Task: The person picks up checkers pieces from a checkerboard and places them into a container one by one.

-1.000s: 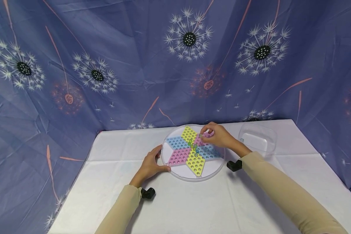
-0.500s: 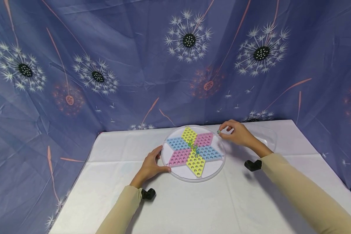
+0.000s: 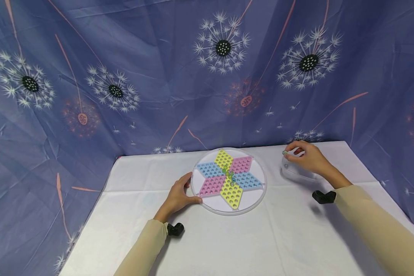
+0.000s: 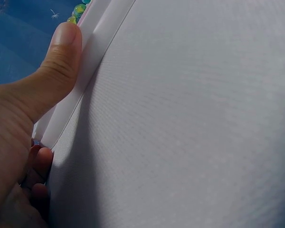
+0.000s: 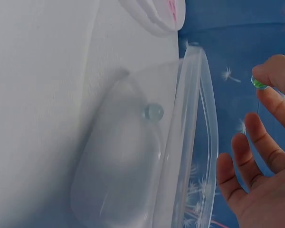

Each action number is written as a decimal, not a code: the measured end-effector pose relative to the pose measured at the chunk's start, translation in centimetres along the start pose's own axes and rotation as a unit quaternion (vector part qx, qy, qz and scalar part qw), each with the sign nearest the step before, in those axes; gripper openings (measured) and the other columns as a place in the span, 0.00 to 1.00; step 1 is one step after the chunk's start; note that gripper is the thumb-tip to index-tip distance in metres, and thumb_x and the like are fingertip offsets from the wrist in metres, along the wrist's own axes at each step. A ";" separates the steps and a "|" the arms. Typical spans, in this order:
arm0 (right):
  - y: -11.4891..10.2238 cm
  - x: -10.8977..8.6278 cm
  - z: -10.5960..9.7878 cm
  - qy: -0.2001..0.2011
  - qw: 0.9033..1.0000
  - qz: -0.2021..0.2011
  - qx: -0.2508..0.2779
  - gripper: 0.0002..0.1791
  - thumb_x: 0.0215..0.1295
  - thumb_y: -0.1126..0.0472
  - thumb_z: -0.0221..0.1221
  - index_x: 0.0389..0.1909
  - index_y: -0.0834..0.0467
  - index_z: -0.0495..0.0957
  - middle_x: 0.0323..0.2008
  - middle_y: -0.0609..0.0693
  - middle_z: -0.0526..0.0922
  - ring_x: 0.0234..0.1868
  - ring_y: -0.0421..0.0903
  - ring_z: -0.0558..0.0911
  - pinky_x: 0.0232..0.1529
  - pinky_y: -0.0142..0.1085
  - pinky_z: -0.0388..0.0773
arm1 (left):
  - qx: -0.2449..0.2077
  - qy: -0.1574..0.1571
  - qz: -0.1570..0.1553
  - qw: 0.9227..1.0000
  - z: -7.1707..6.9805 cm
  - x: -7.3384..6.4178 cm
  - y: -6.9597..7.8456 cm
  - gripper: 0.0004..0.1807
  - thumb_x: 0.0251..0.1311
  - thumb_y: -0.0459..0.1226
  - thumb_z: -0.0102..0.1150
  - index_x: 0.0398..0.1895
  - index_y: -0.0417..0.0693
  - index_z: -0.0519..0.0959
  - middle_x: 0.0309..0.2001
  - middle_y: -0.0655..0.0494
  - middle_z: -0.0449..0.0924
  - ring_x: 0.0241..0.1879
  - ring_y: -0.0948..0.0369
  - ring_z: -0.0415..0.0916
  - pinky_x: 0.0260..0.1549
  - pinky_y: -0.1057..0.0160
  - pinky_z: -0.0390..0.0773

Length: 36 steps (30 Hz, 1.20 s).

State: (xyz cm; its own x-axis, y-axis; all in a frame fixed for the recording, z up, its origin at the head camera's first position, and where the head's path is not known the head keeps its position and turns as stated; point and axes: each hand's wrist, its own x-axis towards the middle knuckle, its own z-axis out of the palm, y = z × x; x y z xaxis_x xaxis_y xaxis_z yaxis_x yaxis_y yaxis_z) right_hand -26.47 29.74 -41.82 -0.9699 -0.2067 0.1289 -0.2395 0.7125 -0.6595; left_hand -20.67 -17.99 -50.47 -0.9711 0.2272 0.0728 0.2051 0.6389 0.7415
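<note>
A round white Chinese checkers board (image 3: 251, 198) bears a star of pink, yellow and blue holed points. Several green, yellow and blue marbles (image 3: 229, 174) sit in a line about its middle. My left hand (image 3: 179, 193) grips the board's left edge; in the left wrist view the thumb (image 4: 64, 52) lies against the rim and the other fingers are partly hidden. Above the left side of a clear plastic container (image 3: 298, 177), my right hand (image 3: 310, 158) pinches a green marble (image 5: 259, 83) between thumb and forefinger, its other fingers loosely bent.
Inside the container lies a clear marble (image 5: 154, 112). A white cloth (image 3: 220, 241) covers the table, and a blue dandelion-print curtain (image 3: 179, 96) hangs behind its back edge. Black wrist devices (image 3: 175, 229) are worn on both wrists.
My right hand has moved right from the board's upper pink point to above the container, carrying the green marble. The left hand has stayed at the board's edge.
</note>
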 end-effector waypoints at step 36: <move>2.3 -1.0 -0.4 -0.033 0.998 -0.004 -0.048 0.12 0.62 0.51 0.66 0.42 0.53 0.82 0.52 0.57 0.77 0.47 0.57 0.76 0.35 0.43 0.74 | -0.003 0.003 0.005 1.000 0.0 0.2 -0.3 0.63 0.31 0.49 0.83 0.74 0.46 0.59 0.46 0.51 0.71 0.45 0.56 0.64 0.51 0.55 0.64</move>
State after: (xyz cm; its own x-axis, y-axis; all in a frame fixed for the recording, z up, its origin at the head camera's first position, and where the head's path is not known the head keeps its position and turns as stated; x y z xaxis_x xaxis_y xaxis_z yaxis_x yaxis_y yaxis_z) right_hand -26.04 31.90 -43.18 -0.9638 -0.2536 0.0825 -0.2530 0.7713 -0.5841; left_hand -20.95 -18.14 -50.70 -0.9697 0.2297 0.0836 0.2140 0.6325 0.7444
